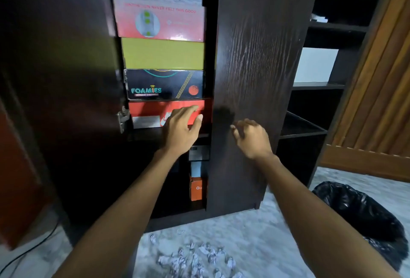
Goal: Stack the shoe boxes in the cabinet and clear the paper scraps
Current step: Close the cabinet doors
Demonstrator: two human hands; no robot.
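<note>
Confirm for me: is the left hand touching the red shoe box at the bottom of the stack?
Touching. The head view shows the left hand with straight fingers laid flat on the front of the red shoe box.

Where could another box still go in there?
The column of shoe boxes looks packed tight between the cabinet's walls. Bare room shows on the dark shelf under the red box that the left hand touches, and on the open shelves right of the door.

The left hand (182, 129) and right hand (250, 138) are bare, forearms unsleeved, without rings, watch or gloves.
</note>
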